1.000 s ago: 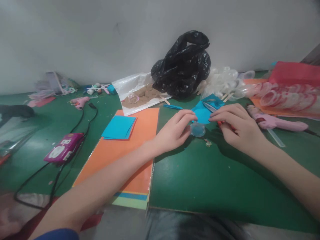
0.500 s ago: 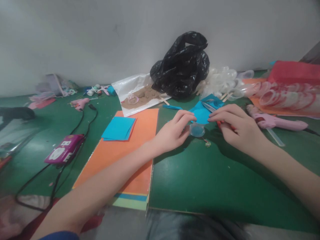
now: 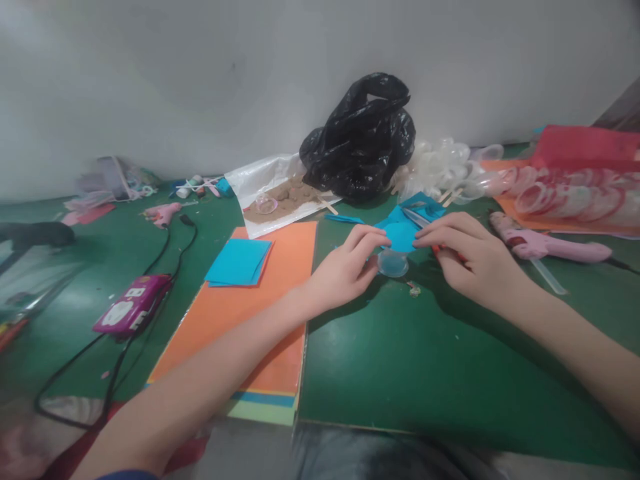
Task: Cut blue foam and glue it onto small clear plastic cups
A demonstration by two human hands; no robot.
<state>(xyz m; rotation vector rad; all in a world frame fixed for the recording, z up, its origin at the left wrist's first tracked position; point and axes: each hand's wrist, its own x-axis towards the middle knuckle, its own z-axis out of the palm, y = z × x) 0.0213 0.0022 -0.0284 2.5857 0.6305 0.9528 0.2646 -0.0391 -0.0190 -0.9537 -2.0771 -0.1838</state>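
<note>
My left hand [image 3: 345, 267] and my right hand [image 3: 467, 257] meet over a piece of blue paper [image 3: 403, 235] on the green table [image 3: 400, 360]. The fingertips of both hands pinch its edges from either side. A small clear plastic cup [image 3: 393, 263] sits just under the paper, against my left thumb. Something red shows under my right fingers, and I cannot make out what it is. Scissors [image 3: 417, 215] lie on more blue paper just behind.
Orange sheets [image 3: 260, 300] carrying a blue paper stack [image 3: 239, 261] lie to the left. A black bag [image 3: 363, 137], sand on white plastic [image 3: 283, 193], clear cups [image 3: 440, 163], a pink glue gun [image 3: 550, 243], a pink power strip [image 3: 131, 305] with cables and another glue gun [image 3: 161, 212] surround the spot.
Both hands stay on the blue paper with only slight finger shifts. The view has tipped a little, so everything sits slightly lower and to the left.
</note>
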